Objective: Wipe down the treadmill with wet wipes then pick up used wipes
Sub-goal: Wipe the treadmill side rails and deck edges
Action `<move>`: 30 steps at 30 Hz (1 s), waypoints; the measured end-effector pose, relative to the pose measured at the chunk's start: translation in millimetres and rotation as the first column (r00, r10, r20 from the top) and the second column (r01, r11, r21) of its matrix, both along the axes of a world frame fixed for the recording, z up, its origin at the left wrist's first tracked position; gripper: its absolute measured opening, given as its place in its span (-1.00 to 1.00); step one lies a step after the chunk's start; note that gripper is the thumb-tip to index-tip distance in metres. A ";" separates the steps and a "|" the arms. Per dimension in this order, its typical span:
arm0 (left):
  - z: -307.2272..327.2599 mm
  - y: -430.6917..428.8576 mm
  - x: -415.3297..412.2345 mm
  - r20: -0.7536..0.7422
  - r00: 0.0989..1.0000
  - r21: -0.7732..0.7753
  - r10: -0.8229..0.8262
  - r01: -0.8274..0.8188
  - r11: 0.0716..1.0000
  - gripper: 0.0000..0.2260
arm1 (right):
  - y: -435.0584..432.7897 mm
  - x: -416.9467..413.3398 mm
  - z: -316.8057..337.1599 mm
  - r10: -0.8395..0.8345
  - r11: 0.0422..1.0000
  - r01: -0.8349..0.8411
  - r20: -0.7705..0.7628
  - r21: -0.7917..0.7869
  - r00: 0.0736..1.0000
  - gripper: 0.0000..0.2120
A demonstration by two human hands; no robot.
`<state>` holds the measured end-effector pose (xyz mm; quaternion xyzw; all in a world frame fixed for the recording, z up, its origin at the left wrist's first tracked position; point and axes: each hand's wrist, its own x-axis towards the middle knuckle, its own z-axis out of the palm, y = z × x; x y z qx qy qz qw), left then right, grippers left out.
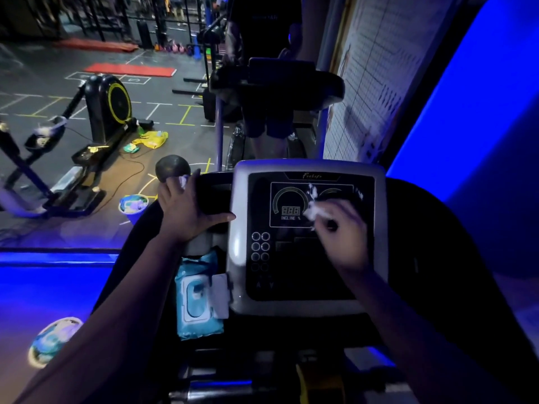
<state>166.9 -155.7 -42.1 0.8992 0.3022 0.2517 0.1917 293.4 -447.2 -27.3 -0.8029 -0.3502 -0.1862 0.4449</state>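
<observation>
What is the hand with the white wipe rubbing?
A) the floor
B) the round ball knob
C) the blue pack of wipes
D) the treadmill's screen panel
D: the right hand holds the white wipe against the dark screen panel, up by its dials.
</observation>
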 end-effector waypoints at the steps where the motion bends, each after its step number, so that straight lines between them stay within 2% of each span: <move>1: -3.6 -8.8 0.8 0.077 0.997 0.034 -0.015 0.013 0.999 0.04 | -6.5 15.6 9.0 -0.086 0.996 0.086 0.024 0.007 0.996 -0.75; 2: -5.9 -19.7 3.6 0.152 0.988 0.033 -0.040 0.035 0.999 -0.12 | -9.7 30.5 16.0 -0.141 0.990 0.140 0.049 0.005 0.989 -0.76; 4: -7.8 -42.2 16.1 0.269 0.961 -0.047 -0.064 0.080 0.996 -0.34 | -4.1 52.8 22.8 -0.121 0.992 0.123 0.074 -0.031 0.990 -0.75; 6: -7.1 -60.5 31.4 0.287 0.958 -0.181 0.010 0.044 0.982 -0.39 | 10.7 63.8 19.8 -0.023 0.995 0.031 0.089 -0.100 0.996 -0.73; 8: -9.0 -73.0 43.9 0.243 0.965 -0.321 0.096 -0.014 0.947 -0.37 | 26.0 66.7 12.7 0.045 0.989 -0.028 0.112 -0.145 0.993 -0.75; 11: -17.3 -83.2 53.4 0.254 0.957 -0.405 0.143 -0.029 0.914 -0.37 | 30.8 60.8 0.6 0.072 0.980 -0.024 0.242 -0.196 0.968 -0.79; 13: -25.9 -85.7 58.6 0.289 0.938 -0.402 0.190 -0.061 0.914 -0.39 | 19.5 59.3 -8.2 0.092 0.972 -0.013 0.332 -0.233 0.939 -0.74; 16: -36.9 -89.6 67.3 0.326 0.910 -0.382 0.257 -0.122 0.916 -0.38 | -1.9 61.6 -17.7 0.044 0.960 0.061 0.362 -0.273 0.931 -0.81; 21: -43.8 -90.3 71.1 0.337 0.901 -0.313 0.272 -0.165 0.935 -0.46 | 21.1 75.1 -4.2 0.016 0.995 -0.003 0.124 -0.104 0.992 -0.74; 23: -44.2 -90.6 70.4 0.338 0.898 -0.310 0.281 -0.176 0.934 -0.47 | 34.8 63.4 -1.4 0.085 0.989 -0.069 0.131 -0.127 0.988 -0.70; 26: -43.5 -92.0 70.1 0.348 0.891 -0.310 0.290 -0.183 0.933 -0.48 | 25.0 43.7 -16.7 0.193 0.964 -0.155 0.164 -0.218 0.967 -0.75; 30: -45.4 -92.6 68.4 0.344 0.893 -0.305 0.289 -0.185 0.934 -0.51 | 11.4 42.7 -22.7 0.206 0.963 -0.185 0.093 -0.194 0.974 -0.75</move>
